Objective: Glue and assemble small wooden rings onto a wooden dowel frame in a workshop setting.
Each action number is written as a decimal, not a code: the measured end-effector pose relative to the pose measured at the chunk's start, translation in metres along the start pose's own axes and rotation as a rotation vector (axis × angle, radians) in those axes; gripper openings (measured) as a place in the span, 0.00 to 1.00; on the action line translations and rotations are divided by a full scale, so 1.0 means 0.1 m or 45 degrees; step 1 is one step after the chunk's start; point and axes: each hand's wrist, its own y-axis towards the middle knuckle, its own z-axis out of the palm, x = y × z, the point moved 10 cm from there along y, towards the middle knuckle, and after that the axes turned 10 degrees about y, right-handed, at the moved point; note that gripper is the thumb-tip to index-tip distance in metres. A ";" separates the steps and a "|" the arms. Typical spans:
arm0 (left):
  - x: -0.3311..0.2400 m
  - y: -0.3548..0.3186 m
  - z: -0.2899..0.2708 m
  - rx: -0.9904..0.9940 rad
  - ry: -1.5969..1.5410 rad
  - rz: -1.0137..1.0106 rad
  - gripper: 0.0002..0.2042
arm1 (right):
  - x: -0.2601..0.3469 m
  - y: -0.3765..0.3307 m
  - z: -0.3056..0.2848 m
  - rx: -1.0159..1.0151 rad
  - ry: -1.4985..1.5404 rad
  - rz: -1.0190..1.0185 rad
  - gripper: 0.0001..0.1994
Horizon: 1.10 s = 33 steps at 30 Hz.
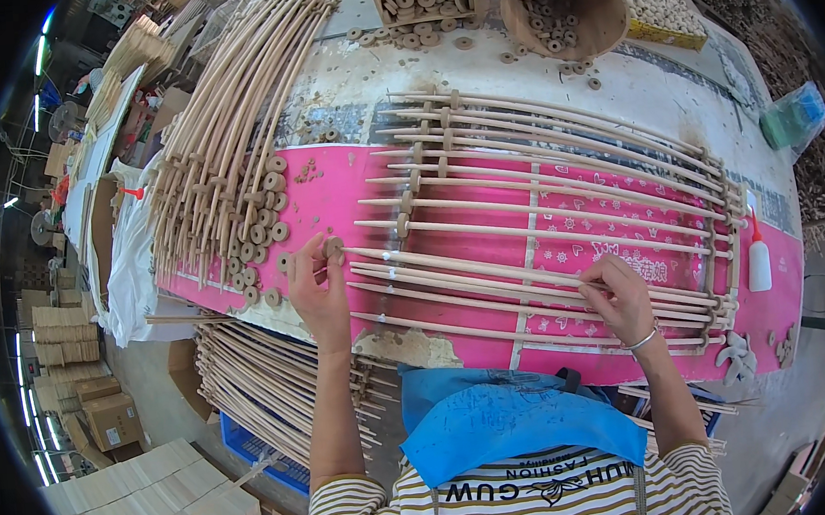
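Left hand (pixel 320 297) pinching wooden disc (pixel 333 248) onto rod (pixel 471 268) tip near worktop's (pixel 554 85) left edge; right hand (pixel 621 298) gripping rod mid-length; rod looking light, springy; disc small, easily dropped.

Craft workshop: worktable (pixel 552 66) piled with curved wooden rods (pixel 230 108), bins of wooden discs (pixel 562 8), stacked cartons (pixel 108 417).

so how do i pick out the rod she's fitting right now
Start at the pink table with its fan of pale rods. Find the left hand at its near left edge; the rod ends there. Only it has a disc pinched on its tip.
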 end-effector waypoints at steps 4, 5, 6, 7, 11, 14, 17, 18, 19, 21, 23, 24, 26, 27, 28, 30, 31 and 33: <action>-0.03 -0.05 0.03 0.018 0.013 0.007 0.16 | 0.06 0.02 -0.02 0.001 -0.005 -0.006 0.06; -0.03 -0.06 0.03 0.009 -0.006 0.024 0.16 | 0.09 0.03 -0.03 -0.004 -0.004 -0.005 0.06; -0.03 -0.06 0.03 0.009 -0.007 0.024 0.16 | 0.11 0.03 -0.05 -0.008 -0.003 -0.004 0.06; -0.01 -0.06 0.03 0.016 -0.004 0.014 0.16 | 0.12 0.03 -0.06 -0.009 -0.004 -0.004 0.06; 0.02 -0.05 0.04 0.002 -0.029 -0.010 0.15 | 0.12 0.02 -0.05 0.016 0.005 0.004 0.06; 0.03 -0.04 0.04 -0.009 -0.038 -0.032 0.15 | 0.10 0.01 -0.04 0.021 0.008 -0.013 0.06; 0.07 -0.04 0.07 -0.015 -0.065 -0.024 0.14 | 0.12 0.02 -0.01 0.028 0.011 -0.031 0.06; 0.07 -0.05 0.07 -0.014 -0.066 -0.024 0.14 | 0.13 0.03 0.00 0.026 0.013 -0.023 0.07; 0.02 -0.06 0.08 0.000 -0.064 -0.007 0.14 | 0.14 0.04 0.01 0.025 0.012 -0.021 0.07; -0.05 -0.08 0.10 0.014 -0.062 0.010 0.14 | 0.18 0.07 0.03 0.018 -0.001 -0.024 0.07; -0.12 -0.12 0.13 0.017 -0.077 0.010 0.13 | 0.23 0.11 0.06 0.032 -0.007 -0.048 0.07; -0.16 -0.13 0.12 0.015 -0.072 0.010 0.13 | 0.26 0.12 0.08 0.045 -0.014 -0.073 0.08; -0.28 -0.13 0.18 0.062 -0.050 0.048 0.13 | 0.26 0.13 0.06 0.046 -0.051 -0.073 0.08; -0.28 -0.14 0.20 0.067 -0.061 0.050 0.13 | 0.26 0.14 0.05 0.052 -0.078 -0.078 0.09; -0.28 -0.16 0.19 0.056 -0.082 0.064 0.13 | 0.25 0.14 0.06 0.050 -0.076 -0.076 0.09; -0.32 -0.20 0.20 0.047 -0.105 0.080 0.13 | 0.23 0.16 0.07 0.035 -0.064 -0.057 0.10; -0.35 -0.21 0.21 0.065 -0.092 0.093 0.13 | 0.22 0.16 0.07 0.031 -0.063 -0.052 0.10; -0.40 -0.23 0.24 0.090 -0.089 0.110 0.14 | 0.23 0.16 0.08 0.047 -0.130 -0.053 0.09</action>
